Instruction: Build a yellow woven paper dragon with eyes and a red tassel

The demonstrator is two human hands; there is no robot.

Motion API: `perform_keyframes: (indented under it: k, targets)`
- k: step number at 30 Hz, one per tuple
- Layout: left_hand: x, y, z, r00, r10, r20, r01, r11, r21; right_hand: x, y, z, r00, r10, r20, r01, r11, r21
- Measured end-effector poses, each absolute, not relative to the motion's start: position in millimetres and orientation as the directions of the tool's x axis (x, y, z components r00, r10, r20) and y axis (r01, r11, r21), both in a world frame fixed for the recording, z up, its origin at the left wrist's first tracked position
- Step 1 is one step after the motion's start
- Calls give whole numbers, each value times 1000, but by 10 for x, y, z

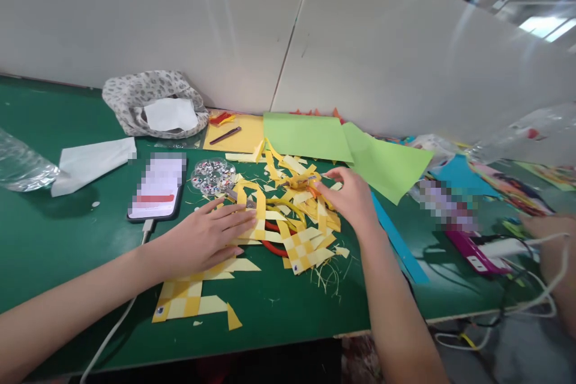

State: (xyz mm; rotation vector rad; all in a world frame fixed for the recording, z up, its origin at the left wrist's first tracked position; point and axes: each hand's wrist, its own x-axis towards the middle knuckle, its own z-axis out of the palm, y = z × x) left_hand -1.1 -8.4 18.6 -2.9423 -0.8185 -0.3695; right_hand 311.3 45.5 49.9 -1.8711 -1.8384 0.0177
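Note:
My left hand lies palm down with its fingers stretched over woven yellow paper strips, near the front of the green table. A grey metal blade shows by its fingertips. To the right, my right hand is closed, thumb and forefinger at a tangle of yellow-orange paper strips. Between the hands lie a red loop, like a scissors handle, and a yellow loop, both partly covered by paper. A second yellow checkered weave with a small eye-like dot lies below my right hand.
A phone on a cable lies left of a clear bead box. Green paper sheets and a patterned cloth bag stand at the back. A blue strip and another person's hand are to the right.

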Motion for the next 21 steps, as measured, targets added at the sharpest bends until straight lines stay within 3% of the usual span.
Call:
perform_keyframes:
  k: [4, 9, 14, 18, 21]
  targets:
    - [-30, -62, 152, 834, 492, 251, 507, -862, 3, 3235, 519, 290, 183, 959, 215, 920, -90, -382]
    - [-46, -69, 179, 820, 502, 275, 513, -858, 37, 3187, 507, 216, 156, 972, 175, 910, -72, -409]
    - [-65, -97, 181, 813, 497, 303, 505, -861, 57, 3150, 489, 242, 200, 935, 293, 881, -41, -471]
    - [-71, -108, 155, 811, 496, 311, 500, -863, 71, 3118, 453, 283, 224, 884, 410, 793, 79, -604]
    - [-72, -108, 152, 815, 492, 306, 496, -866, 69, 3053, 417, 311, 136, 850, 509, 769, 233, -595]
